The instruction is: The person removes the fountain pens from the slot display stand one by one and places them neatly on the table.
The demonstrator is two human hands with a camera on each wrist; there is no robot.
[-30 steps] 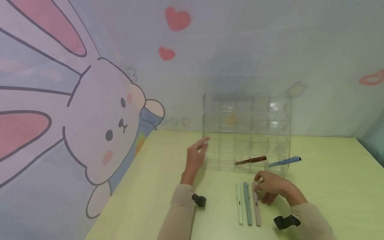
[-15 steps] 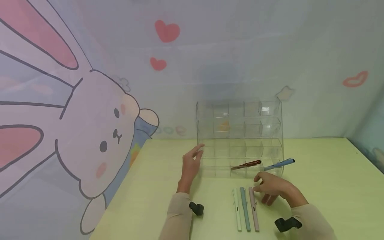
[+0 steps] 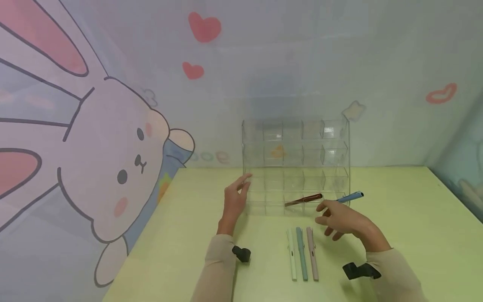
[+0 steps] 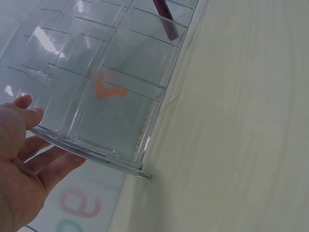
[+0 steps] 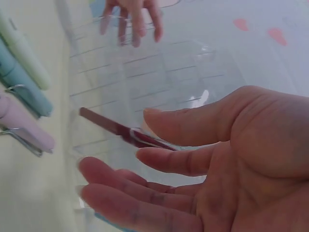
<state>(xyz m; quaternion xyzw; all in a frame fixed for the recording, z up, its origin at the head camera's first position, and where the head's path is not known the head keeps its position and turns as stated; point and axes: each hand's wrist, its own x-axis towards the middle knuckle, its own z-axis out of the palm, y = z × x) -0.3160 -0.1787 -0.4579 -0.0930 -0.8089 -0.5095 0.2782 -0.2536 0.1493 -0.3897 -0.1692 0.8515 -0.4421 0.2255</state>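
Red pen [image 3: 304, 200] slants in the rack [image 3: 283, 167], nearer the right hand [image 3: 344, 219], spread before the rack; left hand [image 3: 235, 201] pinches the rack's side.

Table [image 3: 181, 235], pale yellow-green, under left hand [image 3: 235, 201] and right hand [image 3: 345, 219]; wall [image 3: 294, 75], pale grey-lilac, beyond both; printed rabbit [image 3: 102, 147], large, pink-eared, left of left hand; two red hearts [image 3: 204, 27], high beyond left hand; pale star [image 3: 354, 110], beyond right hand; red lip-shaped outline [image 3: 434, 99], farther right.
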